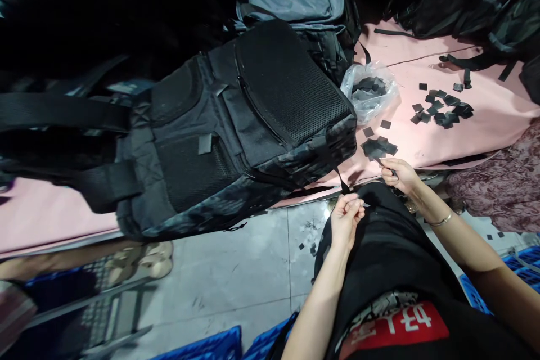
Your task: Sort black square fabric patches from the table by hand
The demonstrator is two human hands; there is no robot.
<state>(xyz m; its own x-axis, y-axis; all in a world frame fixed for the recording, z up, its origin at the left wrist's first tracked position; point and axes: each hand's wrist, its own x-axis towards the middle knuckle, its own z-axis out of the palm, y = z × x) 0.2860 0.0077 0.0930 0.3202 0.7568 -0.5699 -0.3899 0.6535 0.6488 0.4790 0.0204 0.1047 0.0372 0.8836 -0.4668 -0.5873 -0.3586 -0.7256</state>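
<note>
A black backpack (194, 140) with mesh panels lies on its front along the worktable, straps to the left. From its lower right edge a thin black strap (343, 184) runs down to my left hand (346, 218), which is closed in a pinch on it. A small greyish tip pokes out beyond those fingertips; its kind is unclear. Farther right, my right hand (400, 176) pinches a small dark piece that looks like one of the black squares. Just beyond those fingers is a small pile of black squares (377, 147) on the table.
A clear plastic bag (371, 90) of black squares and a scattered heap (447, 108) lie on the pink tabletop (498, 121). More backpacks (464, 0) crowd the back. Blue crates (206, 346) and scraps are on the floor. Another person's arm (63, 256) shows at lower left.
</note>
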